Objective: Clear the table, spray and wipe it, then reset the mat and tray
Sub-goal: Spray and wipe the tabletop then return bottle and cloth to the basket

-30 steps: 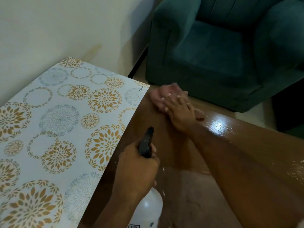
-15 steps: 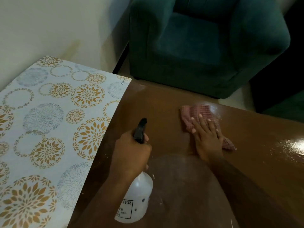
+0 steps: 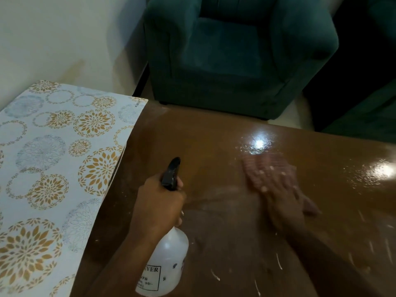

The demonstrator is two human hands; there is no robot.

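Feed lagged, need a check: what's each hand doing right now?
Left hand: closed around the spray bottle at its neck.
Right hand: open, flat on the pink cloth, pressing it to the table.

My brown table is shiny & wet w/ white streaks. The flower mat covers its left side. A pink cloth lies flat on it.

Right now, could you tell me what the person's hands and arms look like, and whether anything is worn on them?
Both forearms are bare as far as the frame shows: no sleeves, watch or bracelet. The left hand shows no rings. The right hand is motion-blurred; its fingernails look pale, possibly polished, and rings cannot be judged.
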